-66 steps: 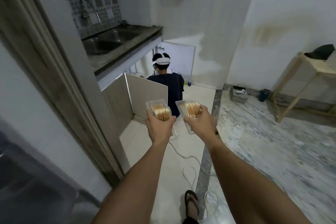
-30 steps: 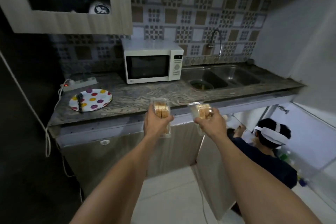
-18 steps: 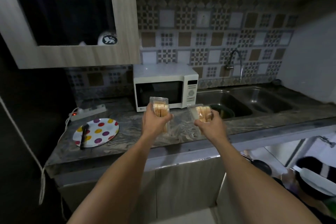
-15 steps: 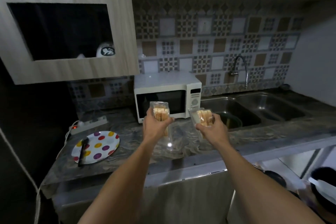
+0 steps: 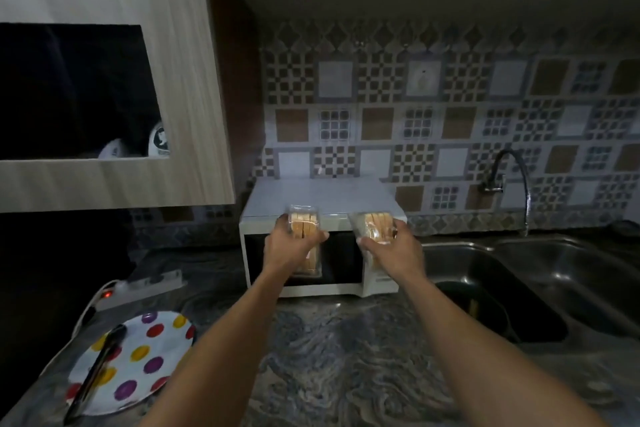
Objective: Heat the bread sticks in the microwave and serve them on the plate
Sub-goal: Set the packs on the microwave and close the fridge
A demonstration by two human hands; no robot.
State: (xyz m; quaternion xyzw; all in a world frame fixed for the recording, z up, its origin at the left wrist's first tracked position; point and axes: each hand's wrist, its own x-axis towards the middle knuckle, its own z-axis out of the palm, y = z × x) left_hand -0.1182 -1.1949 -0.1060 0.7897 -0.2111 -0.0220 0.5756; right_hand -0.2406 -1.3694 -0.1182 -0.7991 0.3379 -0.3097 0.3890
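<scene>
Both arms reach out over the counter toward the white microwave [image 5: 320, 196], whose door is closed. My left hand [image 5: 289, 244] grips a clear plastic pack of bread sticks [image 5: 304, 224], held upright in front of the microwave's dark window. My right hand [image 5: 391, 250] grips a second clear pack of bread sticks [image 5: 375, 224] in front of the microwave's control panel. A white plate with coloured dots [image 5: 138, 357] lies at the counter's near left corner, with black tongs [image 5: 97, 371] lying across it.
The counter is dark marbled stone [image 5: 346, 357]. A double steel sink [image 5: 554, 274] with a curved tap [image 5: 512, 180] lies to the right. A power strip [image 5: 138, 288] with a red light sits left of the microwave. A wooden wall cabinet [image 5: 114, 80] hangs at upper left.
I have turned from the doorway to the counter and stepped closer. Both hands, still holding the packs, have moved forward until they are right in front of the microwave.
</scene>
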